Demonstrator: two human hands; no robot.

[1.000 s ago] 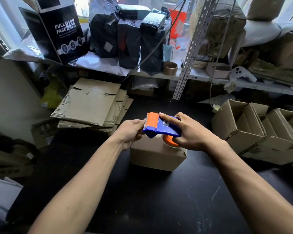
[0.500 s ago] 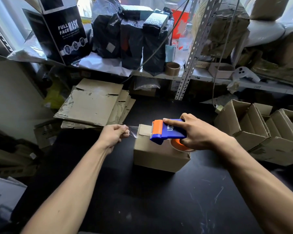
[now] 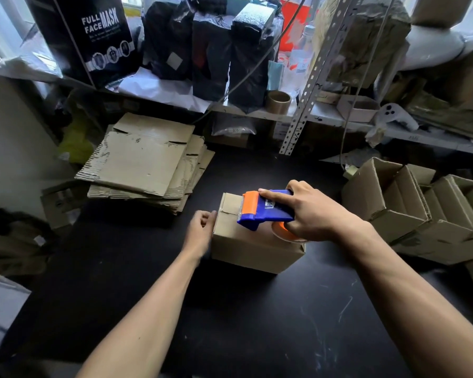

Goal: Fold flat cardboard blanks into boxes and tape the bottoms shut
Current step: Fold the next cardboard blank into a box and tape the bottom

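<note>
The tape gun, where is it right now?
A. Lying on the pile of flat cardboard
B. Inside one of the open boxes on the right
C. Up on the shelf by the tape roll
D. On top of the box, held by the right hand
D: the right hand grips the blue and orange tape gun on top of the box, with the left hand at the box's left side.

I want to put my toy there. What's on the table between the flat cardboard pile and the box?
Nothing, just bare black table, seen from the head camera.

A black counter (image 3: 257, 336) stands below a cluttered white shelf (image 3: 257, 113) on a perforated metal upright (image 3: 311, 77); daylight enters behind.
</note>
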